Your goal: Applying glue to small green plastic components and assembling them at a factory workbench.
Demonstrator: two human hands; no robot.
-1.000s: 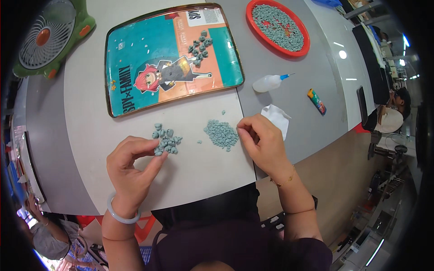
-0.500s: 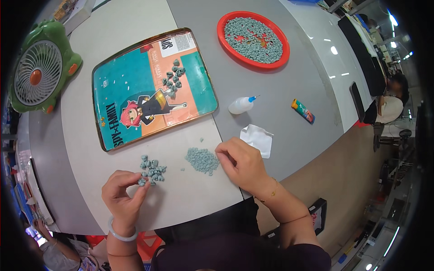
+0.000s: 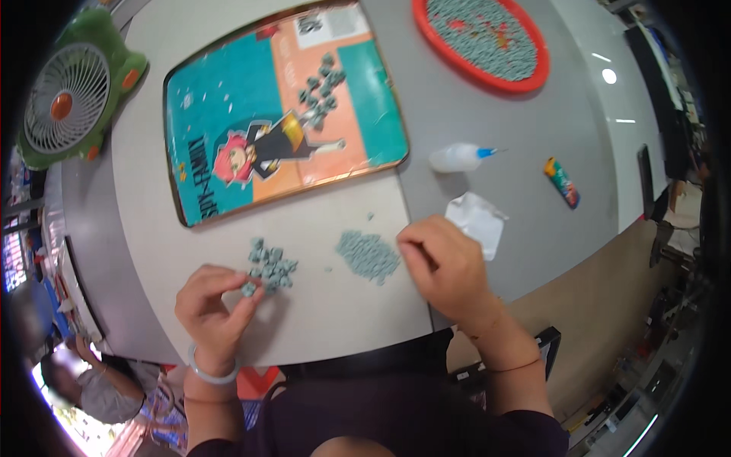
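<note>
My left hand (image 3: pixel 213 305) pinches a small grey-green stone nugget (image 3: pixel 249 289) between thumb and forefinger. It is at the near edge of a loose group of similar nuggets (image 3: pixel 274 265) on the pale table. To the right lies a pile of smaller, flatter grey-green chips (image 3: pixel 367 256), with a few strays beside it. My right hand (image 3: pixel 448 268) rests at the right edge of this pile, its fingers curled and thumb against the forefinger. Whatever its fingertips hold, if anything, is hidden. More nuggets (image 3: pixel 323 87) lie on a rimmed tray (image 3: pixel 221 91) printed with a cartoon figure.
A squeeze bottle (image 3: pixel 455 158) with a blue needle tip stands behind a white cloth or paper piece (image 3: pixel 478 221). Farther right lies a small colourful tube (image 3: pixel 562 183). A red dish (image 3: pixel 542 65) of chips sits at the back, a green fan (image 3: pixel 114 76) at far left.
The whole view has shifted, so the table's things appear farther right and higher. Both hands keep nearly the same poses and places beside the nuggets and the chip pile.
</note>
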